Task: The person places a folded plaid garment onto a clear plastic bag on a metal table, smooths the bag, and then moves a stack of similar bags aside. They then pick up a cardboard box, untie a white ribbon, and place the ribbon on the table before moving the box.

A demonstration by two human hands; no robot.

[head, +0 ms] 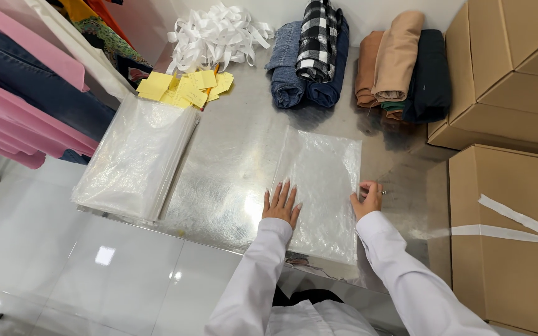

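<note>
Down on the metal bench [231, 162], both hands work a single clear plastic bag [322, 186] that lies flat near the front edge, straight ahead of the person. The left hand [281, 204] rests palm down on the bag's left edge, fingers stretched out and slightly spread, gripping nothing. The right hand [367, 198] sits at the bag's right edge with its fingers curled in and pinching the film there. The two hands stand apart, one on each side of the bag. Both arms wear white sleeves.

The bag is thin, crinkled and see-through, roughly rectangular, and it looks flat and unfilled. To the left lies a thick stack of similar clear bags [135, 158], hanging a little over the bench edge. Behind that stack are loose yellow paper slips [185, 88] and a heap of white ribbon strips [216, 34].

Along the back of the bench sit rolled garments: a denim group with a black-and-white checked piece [309, 56], and beside it a tan, rust and dark navy group [403, 65]. At the right stand brown cardboard boxes [505, 68]; the nearest box [505, 236] is tied shut with white ribbon, so its contents are hidden. Pink and denim clothes [20, 93] hang at the far left over a glossy white tiled floor [63, 267].
</note>
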